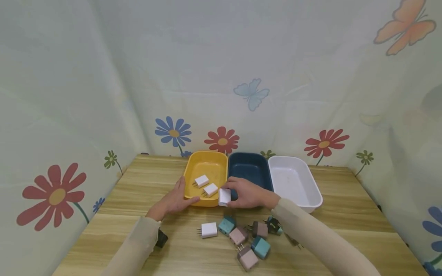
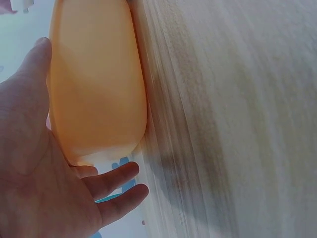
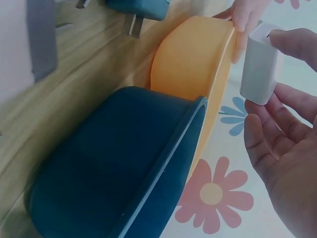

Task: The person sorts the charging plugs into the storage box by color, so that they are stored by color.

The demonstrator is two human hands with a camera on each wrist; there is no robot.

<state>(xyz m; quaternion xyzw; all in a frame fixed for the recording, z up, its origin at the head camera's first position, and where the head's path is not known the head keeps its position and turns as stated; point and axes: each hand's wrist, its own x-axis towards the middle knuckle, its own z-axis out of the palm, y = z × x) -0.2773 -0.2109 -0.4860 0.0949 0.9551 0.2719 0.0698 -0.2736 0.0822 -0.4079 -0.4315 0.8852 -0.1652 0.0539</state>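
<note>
My right hand (image 1: 246, 193) pinches a white plug charger (image 3: 260, 63) between thumb and fingers, at the near right corner of the yellow bin (image 1: 206, 155). My left hand (image 1: 175, 197) rests against that bin's near left corner, thumb along the front rim and the other fingers loosely extended at its side. Inside the yellow bin lie two white chargers: one (image 1: 201, 181) farther back and another (image 1: 210, 190) nearer the front. On the table in front of the bins is another white charger (image 1: 208, 230), its prongs pointing left.
Right of the yellow bin stand a dark blue bin (image 1: 248, 156) and a white bin (image 1: 295, 180). Several teal chargers (image 1: 260, 247) and pink-brown chargers (image 1: 248, 258) lie on the wooden table (image 1: 114, 237). A flowered cloth (image 1: 193, 76) hangs behind.
</note>
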